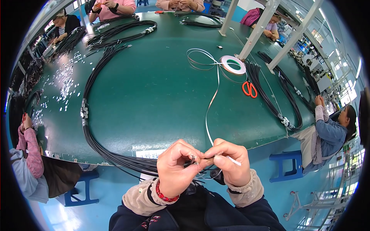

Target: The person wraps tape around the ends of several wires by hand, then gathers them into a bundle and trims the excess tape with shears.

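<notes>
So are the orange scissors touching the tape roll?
Apart. The head view shows bare green table between the scissors and the tape roll.

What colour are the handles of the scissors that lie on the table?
The scissors have orange handles, seen in the head view, beside the roll of tape.

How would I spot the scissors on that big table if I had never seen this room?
Start at the big green table and go to its right side, where a roll of white tape lies flat. Just below that roll, beside a bundle of black cables, lie the scissors. Their bright orange handles are the only orange thing there.
</notes>
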A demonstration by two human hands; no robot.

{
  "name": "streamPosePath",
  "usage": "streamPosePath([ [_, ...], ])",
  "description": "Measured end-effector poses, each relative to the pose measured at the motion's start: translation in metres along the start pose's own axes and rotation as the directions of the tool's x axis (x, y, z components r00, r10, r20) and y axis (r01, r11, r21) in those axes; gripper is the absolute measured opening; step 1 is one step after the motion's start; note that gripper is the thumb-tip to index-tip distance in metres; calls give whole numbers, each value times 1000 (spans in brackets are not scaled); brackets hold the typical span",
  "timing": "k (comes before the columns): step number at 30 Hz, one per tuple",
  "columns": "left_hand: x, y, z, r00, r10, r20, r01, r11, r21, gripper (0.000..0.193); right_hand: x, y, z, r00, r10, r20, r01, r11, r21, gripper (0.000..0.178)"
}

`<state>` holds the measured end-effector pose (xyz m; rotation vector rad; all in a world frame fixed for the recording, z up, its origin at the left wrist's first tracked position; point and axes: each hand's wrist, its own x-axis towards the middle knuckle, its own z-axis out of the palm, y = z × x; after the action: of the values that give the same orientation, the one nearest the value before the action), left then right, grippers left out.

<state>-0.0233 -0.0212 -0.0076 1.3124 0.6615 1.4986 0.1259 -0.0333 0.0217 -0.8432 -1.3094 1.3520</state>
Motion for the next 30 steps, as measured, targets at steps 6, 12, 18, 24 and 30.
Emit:
streamPosePath([
  [6, -2, 2, 2, 997, -78, -16, 76, 993, -85, 28, 0, -9, 2, 999, 50, -18, -51, 995, -91, 18],
  [12, -1, 8, 4, 992, -124, -25, 121, 986, -112, 28, 3, -8, -4, 991, -137, -15, 133, 981, -144, 16],
  [18, -4, 1, 5, 997, -67, -43, 64, 996, -62, 28, 0, 0, 1, 993, -122, -3, 121, 988, -99, 18],
  [24, -5, 2, 6, 996, -80, -50, 75, 994, -84, 26, 2, 0, -2, 990, -126, -59, 124, 992, -27, 13],
  [30, -4, 2, 1, 998, -64, 11, 65, 994, -90, 24, 4, 4, -7, 988, -127, 90, 125, 992, 31, 13],
])
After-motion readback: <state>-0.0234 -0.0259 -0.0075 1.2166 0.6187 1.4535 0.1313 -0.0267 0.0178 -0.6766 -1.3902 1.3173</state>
